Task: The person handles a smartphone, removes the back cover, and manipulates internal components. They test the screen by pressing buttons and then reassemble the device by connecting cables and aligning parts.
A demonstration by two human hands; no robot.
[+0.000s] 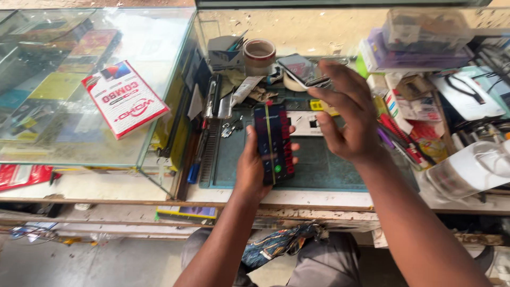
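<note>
Two bare hands occupy the centre of the view. We see the left hand (254, 169) grasping a dark rectangular phone-sized slab (273, 143) with red keys along one edge, a yellow line down its length and a green dot near its lower end; the slab is held upright above the near part of a teal rubber work mat (324, 169). We see the right hand (348, 114) raised just to the right of the slab, fingers spread and loose, holding nothing; whether its fingertips touch anything behind them we cannot tell.

Just beyond the right hand's fingertips lies a tilted dark smartphone (302, 70) with a glossy screen. To its left stands a brown roll of adhesive tape (259, 55), and beside that a small open cardboard box (225, 52) holding tools. A white label with black blocks (306, 123) lies on the mat behind the slab.

Farther left, on top of a glass display case (159, 79), rests a flat white and red rectangular package (124, 98), turned at an angle. At right, clear plastic boxes (419, 40) are stacked on a purple one, with small red and white cartons (409, 109) heaped below them and a white plastic bag (470, 170) at the bench's near right edge.
</note>
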